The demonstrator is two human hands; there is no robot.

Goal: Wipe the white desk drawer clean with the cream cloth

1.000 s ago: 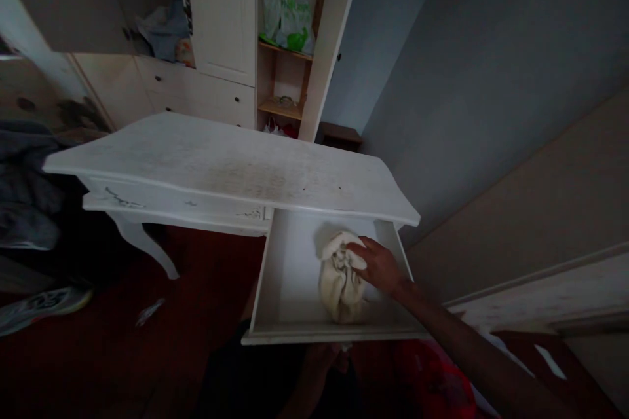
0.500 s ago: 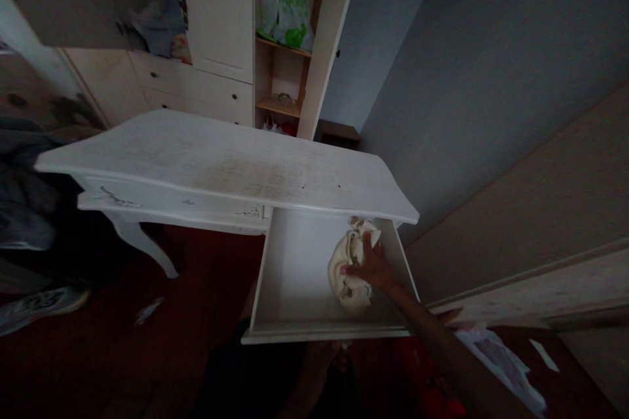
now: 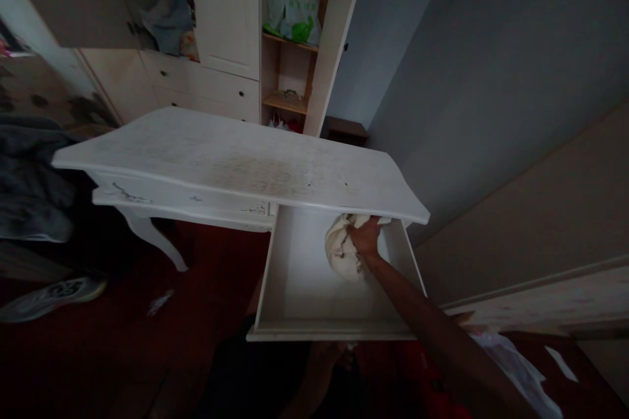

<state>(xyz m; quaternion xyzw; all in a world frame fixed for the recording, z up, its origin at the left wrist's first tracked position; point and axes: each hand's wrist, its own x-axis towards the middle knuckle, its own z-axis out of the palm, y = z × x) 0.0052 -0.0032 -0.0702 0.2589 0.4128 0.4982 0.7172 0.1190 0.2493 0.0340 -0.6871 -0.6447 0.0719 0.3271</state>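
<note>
A white drawer (image 3: 299, 301) is pulled out from the right side of a white table (image 3: 221, 150). Inside it, toward the back right, lies a crumpled cream cloth (image 3: 344, 254). My right hand (image 3: 366, 237) reaches in over the drawer's right side, fingers closed on the cloth, which hides some of them. Part of the cloth runs beneath the tabletop edge. Low in front of the drawer, in shadow, is my left hand (image 3: 339, 355), fingers curled. A small pale bit shows by its fingertips, too dim to name.
Behind the table stands a wardrobe (image 3: 221, 19) with an open door and plastic bags (image 3: 299, 6) on a shelf. A grey wall rises at the right. A shoe (image 3: 54, 298) is on the red floor at left; another plastic bag (image 3: 515, 366) lies at lower right.
My right hand has pushed the cream cloth farther back in the drawer, partly under the tabletop. My left hand stays low in front. The view has shifted slightly.
</note>
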